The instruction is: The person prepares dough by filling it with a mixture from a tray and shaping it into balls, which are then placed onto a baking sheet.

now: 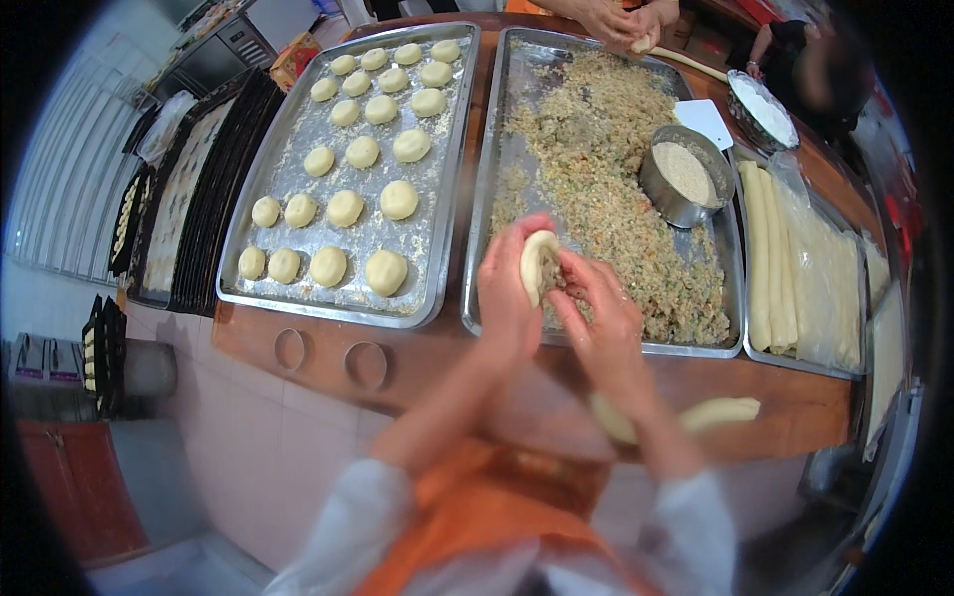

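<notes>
My left hand (pixel 505 288) cups a piece of pale dough (pixel 533 260), its open side turned to the right, with filling showing inside. The fingers of my right hand (pixel 602 310) are bent together against the open side; whether they hold a pinch of filling is hard to make out. Both hands are above the near edge of a metal tray (pixel 477 214) spread with crumbly filling (pixel 606 129). Below my right forearm, a dough rope (pixel 720 412) lies on the wooden table (pixel 775 392), partly hidden by the arm.
On the left, a floured tray (pixel 417 263) bears rows of round dough pieces (pixel 345 209). Two metal rings (pixel 366 366) lie near the table edge. A metal pot (pixel 676 179) stands in the filling, beside a white scraper (pixel 704 124). Dough ropes (pixel 770 258) fill a right-hand tray. Another person's hands (pixel 626 25) work dough opposite.
</notes>
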`<state>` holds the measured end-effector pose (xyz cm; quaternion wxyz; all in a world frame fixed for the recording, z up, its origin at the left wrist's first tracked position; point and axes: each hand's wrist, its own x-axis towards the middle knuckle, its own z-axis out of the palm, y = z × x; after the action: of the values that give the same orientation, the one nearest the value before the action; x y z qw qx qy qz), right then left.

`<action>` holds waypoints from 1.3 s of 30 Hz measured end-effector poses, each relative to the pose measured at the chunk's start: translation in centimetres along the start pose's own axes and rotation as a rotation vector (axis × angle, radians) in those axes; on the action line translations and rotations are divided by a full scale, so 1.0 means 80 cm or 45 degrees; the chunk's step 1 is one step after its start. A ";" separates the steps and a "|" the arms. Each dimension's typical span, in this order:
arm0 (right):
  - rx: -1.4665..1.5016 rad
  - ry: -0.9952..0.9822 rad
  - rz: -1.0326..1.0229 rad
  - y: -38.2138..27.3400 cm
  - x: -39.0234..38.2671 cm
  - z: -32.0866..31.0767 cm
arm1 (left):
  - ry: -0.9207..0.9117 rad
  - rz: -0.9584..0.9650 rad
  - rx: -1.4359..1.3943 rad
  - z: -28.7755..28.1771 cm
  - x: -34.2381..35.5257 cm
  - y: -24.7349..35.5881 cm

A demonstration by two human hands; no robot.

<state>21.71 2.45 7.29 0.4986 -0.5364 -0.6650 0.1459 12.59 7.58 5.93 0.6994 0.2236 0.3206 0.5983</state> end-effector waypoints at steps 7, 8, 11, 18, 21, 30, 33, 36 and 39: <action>-0.224 0.151 -0.255 0.021 -0.017 0.021 | 0.039 -0.062 0.162 -0.005 -0.010 -0.017; -0.220 0.132 -0.229 0.021 -0.016 0.018 | 0.018 -0.008 0.228 -0.004 -0.011 -0.020; 0.213 0.048 0.305 0.021 0.001 -0.004 | -0.108 0.392 0.522 0.004 -0.010 -0.017; 0.894 -0.022 0.901 0.031 0.016 -0.012 | -0.078 0.246 0.129 0.001 0.007 -0.003; 0.258 0.080 0.407 0.074 0.013 -0.010 | 0.076 -0.510 -0.420 -0.015 0.017 -0.005; 0.747 -0.272 0.693 0.052 -0.004 0.013 | -0.165 -0.578 -0.187 -0.023 -0.016 -0.007; 0.782 -0.266 0.723 0.044 -0.001 0.012 | -0.193 -0.557 -0.195 -0.026 -0.017 -0.004; 0.703 -0.277 0.648 0.022 -0.001 0.009 | -0.215 -0.528 -0.161 -0.030 -0.021 0.001; 0.523 -0.263 0.562 0.020 -0.005 0.016 | -0.242 -0.483 -0.151 -0.029 -0.027 0.000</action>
<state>21.53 3.16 5.31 0.4827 -0.5382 -0.5364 0.4354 10.73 5.32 4.72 0.8385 0.1731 0.2538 0.4501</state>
